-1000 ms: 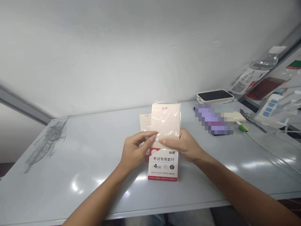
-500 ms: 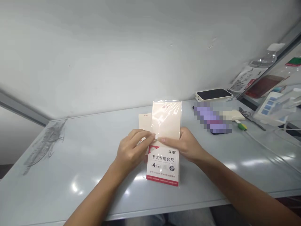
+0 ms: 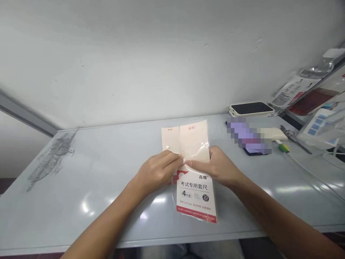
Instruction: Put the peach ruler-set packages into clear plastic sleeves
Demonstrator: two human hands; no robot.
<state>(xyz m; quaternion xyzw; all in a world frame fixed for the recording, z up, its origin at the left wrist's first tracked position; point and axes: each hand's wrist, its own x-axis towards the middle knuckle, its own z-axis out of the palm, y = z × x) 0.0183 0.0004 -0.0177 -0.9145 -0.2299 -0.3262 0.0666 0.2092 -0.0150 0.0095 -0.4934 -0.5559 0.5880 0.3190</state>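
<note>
I hold a clear plastic packet [image 3: 196, 169] with a cream card top and a white and red printed label at its lower end, just above the grey table [image 3: 94, 187]. My right hand [image 3: 215, 166] grips its right edge, fingers curled behind it. My left hand [image 3: 159, 172] pinches the packet's left side at the middle, thumb and forefinger closed on the film. A second cream packet [image 3: 169, 141] lies flat on the table just behind and left of the held one.
At the back right lie a phone [image 3: 250, 108], a blurred purple object [image 3: 246, 135], a cream pad [image 3: 272, 133], a green and yellow plug [image 3: 283, 146] with a white cable, and scissors [image 3: 295, 138]. Bottles and boxes stand at the far right. A dark sketch [image 3: 51, 158] marks the table's left.
The held packet has dropped lower and tilted toward the table, its label end swinging right. The packet behind it shows more. Both hands keep their grip.
</note>
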